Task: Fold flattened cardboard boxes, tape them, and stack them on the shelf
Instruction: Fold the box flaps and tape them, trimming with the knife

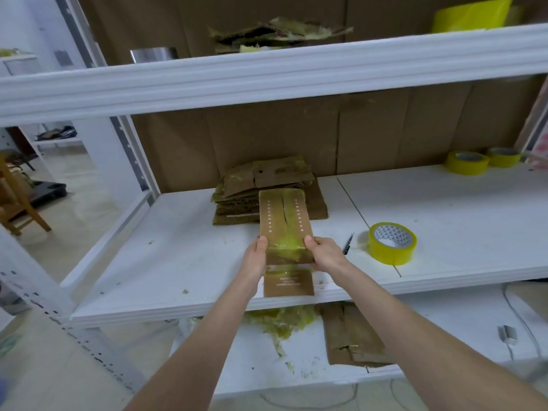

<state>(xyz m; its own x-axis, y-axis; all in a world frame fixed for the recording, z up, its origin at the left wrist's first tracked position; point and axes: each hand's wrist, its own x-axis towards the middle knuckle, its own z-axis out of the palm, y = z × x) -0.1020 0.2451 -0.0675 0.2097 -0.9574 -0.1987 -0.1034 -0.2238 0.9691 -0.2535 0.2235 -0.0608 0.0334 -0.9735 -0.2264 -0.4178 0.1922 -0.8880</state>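
A small brown cardboard box (284,216) with white print and a centre seam is held over the white middle shelf (166,262). My left hand (255,256) grips its near left edge and my right hand (324,253) grips its near right edge, thumbs on top. Yellowish tape remnants cover the box's near end. One flap (289,282) hangs down below my hands. Behind the box lies a stack of flattened cardboard boxes (237,200). A roll of yellow tape (391,243) sits to the right, with a dark small cutter (348,243) between it and my right hand.
Two more yellow tape rolls (467,162) stand at the back right of the shelf. The upper shelf (267,75) holds torn cardboard and a yellow bag. The lower shelf carries tape scraps (281,320), flat cardboard (353,336) and a cable. A wooden chair stands at the left.
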